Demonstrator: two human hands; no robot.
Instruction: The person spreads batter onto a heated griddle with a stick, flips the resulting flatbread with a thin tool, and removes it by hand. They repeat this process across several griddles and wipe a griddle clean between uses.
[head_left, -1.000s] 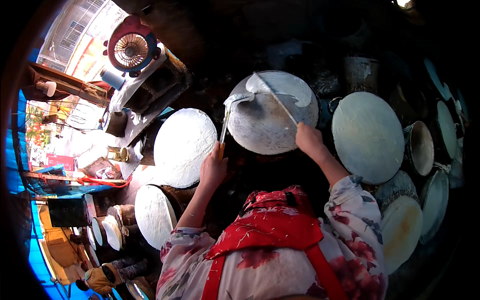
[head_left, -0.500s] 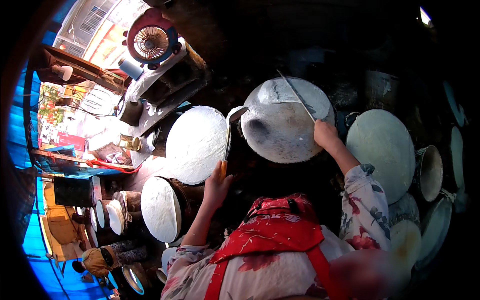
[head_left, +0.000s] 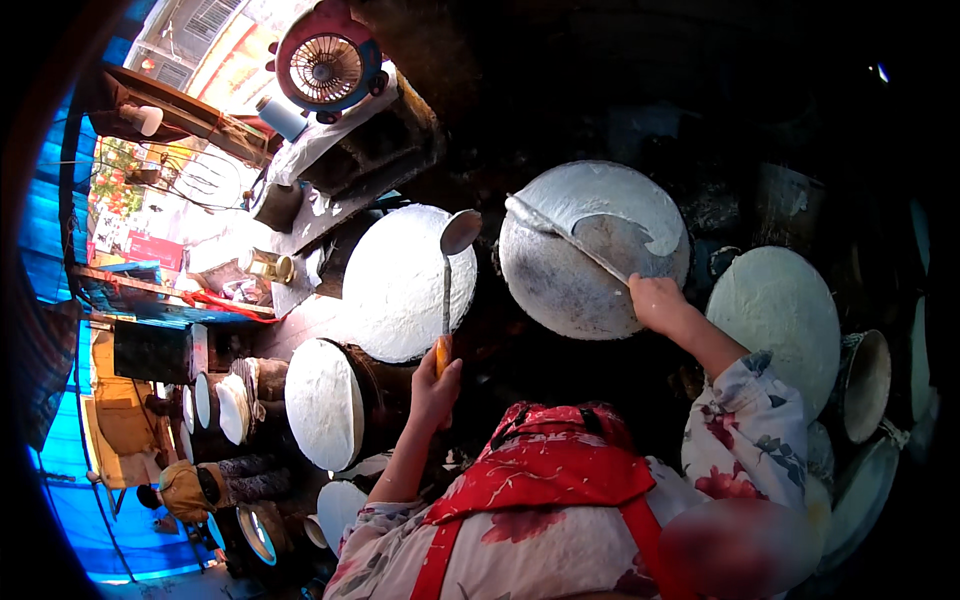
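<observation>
My left hand [head_left: 433, 392] is closed around the orange handle of a long ladle [head_left: 461, 232]. The ladle's bowl is over the right rim of a round surface covered in white batter [head_left: 400, 290]. In my right hand [head_left: 665, 306] is a long, thin spreader [head_left: 590, 252], coated white towards its far end. It lies across a round griddle [head_left: 560, 300], its tip near the left rim. White batter [head_left: 600, 187] covers the griddle's far part and curls down its right side. The near part is bare grey metal with a dark patch.
Another white-topped round [head_left: 323, 405] stands at the near left, and a pale disc [head_left: 778, 315] at the right. An open-mouthed pot [head_left: 865, 385] lies beyond that disc. At the far left, a fan [head_left: 325, 72] sits by a ledge. A person [head_left: 190, 490] is at the lower left.
The spreader's tip has swung left across the griddle, and the batter now curves round to the right side. The ladle has turned, showing its bowl. The whole view has shifted slightly.
</observation>
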